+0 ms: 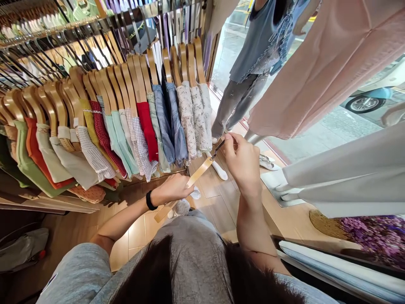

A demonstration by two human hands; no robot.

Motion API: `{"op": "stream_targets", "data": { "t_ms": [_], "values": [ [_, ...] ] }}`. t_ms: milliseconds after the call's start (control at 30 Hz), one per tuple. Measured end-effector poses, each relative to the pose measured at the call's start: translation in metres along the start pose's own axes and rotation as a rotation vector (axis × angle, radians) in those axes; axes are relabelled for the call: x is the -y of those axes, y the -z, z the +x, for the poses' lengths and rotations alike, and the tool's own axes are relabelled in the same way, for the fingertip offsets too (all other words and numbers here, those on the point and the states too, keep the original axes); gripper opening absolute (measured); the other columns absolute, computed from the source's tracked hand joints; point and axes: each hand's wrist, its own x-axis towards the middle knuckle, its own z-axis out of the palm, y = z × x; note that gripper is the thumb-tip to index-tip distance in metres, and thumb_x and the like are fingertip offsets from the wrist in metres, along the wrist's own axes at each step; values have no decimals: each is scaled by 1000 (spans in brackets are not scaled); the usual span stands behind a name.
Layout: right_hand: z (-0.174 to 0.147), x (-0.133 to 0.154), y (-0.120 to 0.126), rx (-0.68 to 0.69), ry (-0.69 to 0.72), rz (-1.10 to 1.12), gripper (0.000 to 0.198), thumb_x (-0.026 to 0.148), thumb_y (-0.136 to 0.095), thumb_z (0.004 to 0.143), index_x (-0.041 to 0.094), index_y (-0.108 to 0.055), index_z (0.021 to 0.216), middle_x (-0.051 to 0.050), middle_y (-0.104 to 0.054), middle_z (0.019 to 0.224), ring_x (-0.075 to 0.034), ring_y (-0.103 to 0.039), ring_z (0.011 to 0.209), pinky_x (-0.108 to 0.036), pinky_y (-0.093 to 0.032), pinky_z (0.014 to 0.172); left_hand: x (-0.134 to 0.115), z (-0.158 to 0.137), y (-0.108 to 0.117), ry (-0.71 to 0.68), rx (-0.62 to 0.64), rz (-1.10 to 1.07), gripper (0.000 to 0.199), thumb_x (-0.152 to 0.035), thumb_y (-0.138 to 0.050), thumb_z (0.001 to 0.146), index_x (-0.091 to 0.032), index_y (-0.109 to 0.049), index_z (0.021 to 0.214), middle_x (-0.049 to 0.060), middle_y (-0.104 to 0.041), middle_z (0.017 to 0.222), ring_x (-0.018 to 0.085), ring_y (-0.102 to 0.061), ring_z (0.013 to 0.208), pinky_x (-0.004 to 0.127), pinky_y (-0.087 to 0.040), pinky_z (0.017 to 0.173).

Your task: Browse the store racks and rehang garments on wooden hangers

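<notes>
Left hand (177,187) and right hand (243,158) were apart from each other, yet both were clamped on one wooden hanger (201,170), which slanted between them: the left closed around its flat wood, the right, a little farther forward, pinching its dark hook (219,147). The step in hand looked like handling the hanger by both ends (whether anything hung from it, I could not tell). Ahead of the left hand stood a row of hanging garments, a red garment (147,131) among them; beyond the right hand hung a pink garment (316,67). Any next move seemed to call for a steady pinch at the hook, clear of the cloth nearby.
</notes>
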Motion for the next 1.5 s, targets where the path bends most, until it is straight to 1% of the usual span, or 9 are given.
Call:
{"op": "stream_targets", "data": {
  "t_ms": [133,333,567,700,767,900,1133,1333,1500],
  "values": [
    [5,-15,7,114,57,113,42,52,-46,104,21,-72,114,-8,-76,89,-28,-73,93,-40,-53,92,6,-3,9,-139,54,-54,39,-39,-44,99,-17,-53,68,2,-53,61,13,-45,53,29,-26,56],
    [28,-24,27,539,91,629,53,69,-66,90,22,-73,112,-9,-75,104,-25,-72,100,-42,-57,96,23,-2,24,-226,106,-121,41,-43,-47,96,-19,-41,63,-3,-37,56,10,-33,50,28,-23,52],
    [58,-47,10,797,-83,1006,61,72,-89,58,18,-70,82,-7,-72,73,-29,-75,78,-52,-61,81,18,-9,43,-305,346,-288,48,-57,-46,94,-19,-41,65,-4,-40,57,9,-37,51,24,-26,51],
    [45,-41,0,1030,-64,976,86,76,-87,55,18,-72,118,-13,-77,104,-32,-74,98,-46,-62,84,16,-14,52,-254,256,-320,48,-58,-49,94,-19,-45,66,-4,-43,57,9,-40,51,23,-29,52],
    [32,-32,-3,1117,-16,830,74,66,-89,61,20,-75,116,-10,-76,107,-27,-74,93,-37,-62,77,16,-16,57,-242,224,-319,48,-58,-51,94,-18,-49,67,-3,-45,58,10,-41,53,23,-30,54],
    [10,-30,-8,943,-17,681,46,60,-86,68,18,-78,84,-2,-69,70,-12,-57,53,-21,-47,46,16,-20,69,-242,189,-315,51,-63,-55,92,-17,-54,70,-3,-46,63,11,-42,58,23,-32,57],
    [14,-94,11,376,-231,939,67,84,-84,49,23,-64,66,2,-42,47,-8,-25,37,-26,-11,37,17,-27,100,-131,-112,-283,42,-53,-42,100,-19,-49,76,-1,-49,71,14,-46,66,26,-35,63],
    [15,-64,2,47,-194,1064,79,94,-71,54,24,-37,64,3,-34,66,-10,-16,48,-29,-12,44,11,-30,114,-96,-281,-93,26,-39,-58,87,-20,-44,76,-4,-45,68,12,-38,62,26,-27,60],
    [30,-43,-18,-14,-93,1014,76,101,-45,68,26,-36,70,1,-32,67,-15,-17,52,-32,-18,48,-1,-37,123,-116,-354,-62,15,-23,-50,75,-21,-36,71,-5,-35,64,12,-30,60,28,-23,59]
  ]
}}
